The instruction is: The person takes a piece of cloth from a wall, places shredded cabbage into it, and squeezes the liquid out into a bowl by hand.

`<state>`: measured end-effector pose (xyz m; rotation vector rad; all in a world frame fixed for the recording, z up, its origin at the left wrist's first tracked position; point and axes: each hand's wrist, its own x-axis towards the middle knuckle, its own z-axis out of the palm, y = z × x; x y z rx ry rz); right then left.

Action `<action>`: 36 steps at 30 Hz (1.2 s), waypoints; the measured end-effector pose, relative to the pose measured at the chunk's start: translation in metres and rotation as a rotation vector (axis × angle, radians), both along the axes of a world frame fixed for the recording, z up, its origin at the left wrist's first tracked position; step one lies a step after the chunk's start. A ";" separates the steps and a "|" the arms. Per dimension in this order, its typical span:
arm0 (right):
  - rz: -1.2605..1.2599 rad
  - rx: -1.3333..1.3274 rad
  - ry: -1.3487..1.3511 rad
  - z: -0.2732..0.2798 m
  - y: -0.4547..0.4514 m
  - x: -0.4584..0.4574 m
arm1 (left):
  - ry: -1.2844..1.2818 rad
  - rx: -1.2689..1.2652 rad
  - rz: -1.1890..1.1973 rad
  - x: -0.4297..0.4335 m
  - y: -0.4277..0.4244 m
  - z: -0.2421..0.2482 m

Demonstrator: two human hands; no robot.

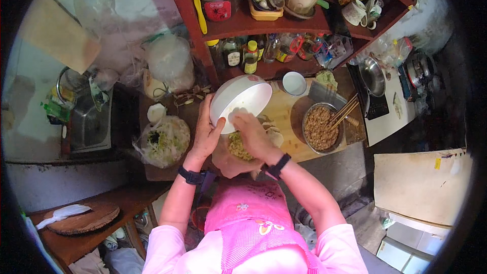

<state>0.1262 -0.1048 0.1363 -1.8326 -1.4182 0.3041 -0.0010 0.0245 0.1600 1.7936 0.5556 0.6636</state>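
My left hand (207, 131) holds a white bowl (239, 99) by its side, tilted with its opening facing right and down. At the bowl's inner lower edge is my right hand (253, 131), its fingers blurred; whether they hold anything cannot be told. Chopped pale green vegetable (239, 146) lies beneath on a pinkish cloth or bag (228, 165), partly covered by my right hand. A metal bowl of minced filling (322, 127) with chopsticks (344, 110) in it stands to the right.
A cleaver (327, 95) and a small white bowl (294, 83) lie at the back of the wooden board (291, 106). Left is a plastic bag of vegetable scraps (165, 140). Behind, a red shelf (262, 26) holds bottles and jars. A steel pan (372, 76) is at the right.
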 end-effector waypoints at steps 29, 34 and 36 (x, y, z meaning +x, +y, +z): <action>-0.058 0.005 0.138 -0.009 -0.024 -0.013 | -0.087 -0.180 0.202 0.019 0.003 -0.022; -0.272 0.023 0.171 -0.016 -0.003 -0.025 | -0.073 -0.093 0.170 0.033 -0.008 -0.014; -0.241 -0.056 0.250 -0.007 -0.004 -0.040 | -0.082 -0.085 0.180 0.035 -0.007 -0.019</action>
